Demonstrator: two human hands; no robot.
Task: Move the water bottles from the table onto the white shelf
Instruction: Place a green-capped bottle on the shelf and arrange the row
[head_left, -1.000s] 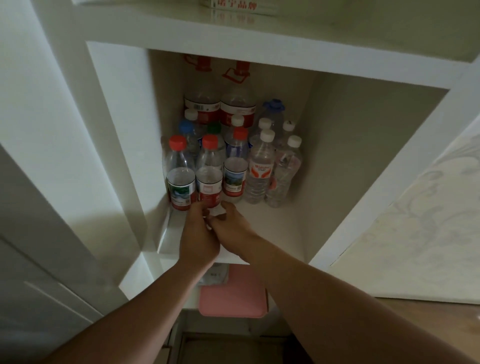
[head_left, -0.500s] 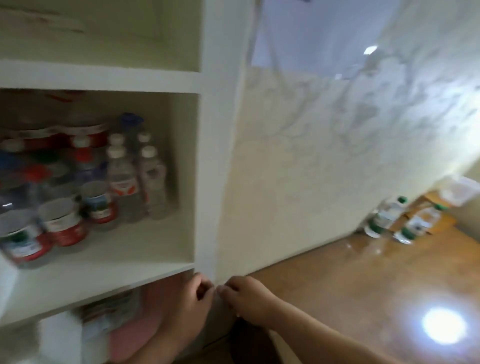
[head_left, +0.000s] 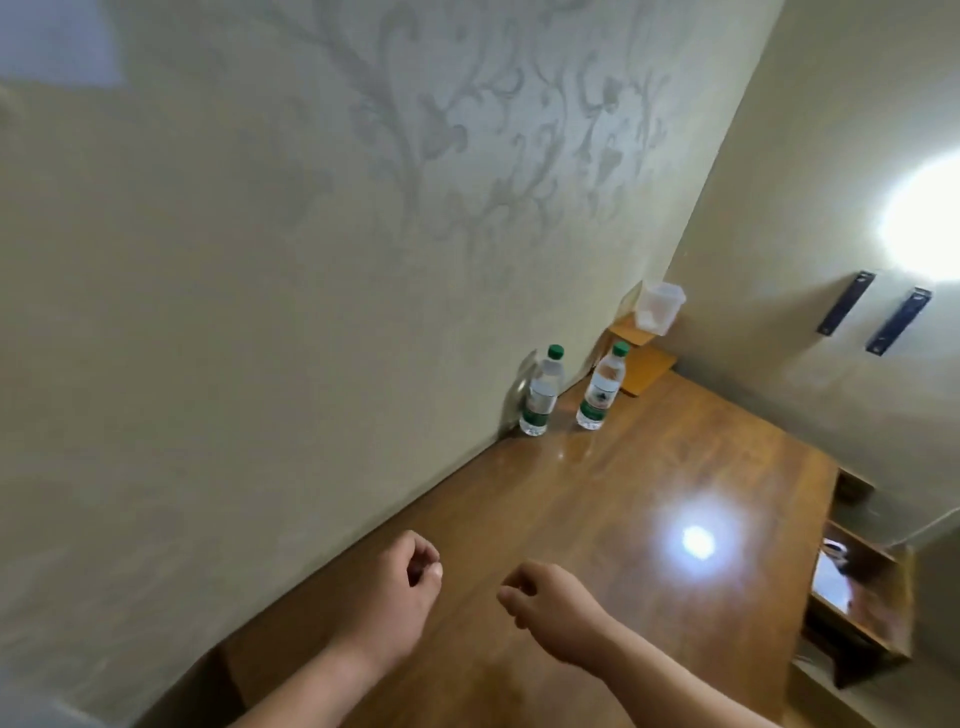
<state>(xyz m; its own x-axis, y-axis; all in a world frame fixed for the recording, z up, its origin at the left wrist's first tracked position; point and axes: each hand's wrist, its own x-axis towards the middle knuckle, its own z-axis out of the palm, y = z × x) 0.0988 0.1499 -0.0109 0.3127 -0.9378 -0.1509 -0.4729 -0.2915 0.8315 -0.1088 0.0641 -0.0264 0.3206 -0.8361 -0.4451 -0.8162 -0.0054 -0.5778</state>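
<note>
Head view showed my left hand (head_left: 400, 592) and right hand (head_left: 548, 605) loosely curled and empty above the table (head_left: 675, 467). The wall-side bottle (head_left: 541, 392) and the second bottle (head_left: 601, 387) stood well ahead of both hands. Reaching that far, I could have clipped one and toppled it.

Left hand (head_left: 397, 587) and right hand (head_left: 553, 605) withdrawn from shelf, now over table (head_left: 649, 519)

Floral-patterned wall (head_left: 363, 208), glossy wooden table (head_left: 649, 493), bright lamp glare (head_left: 924, 223), two dark brackets (head_left: 847, 303).
</note>
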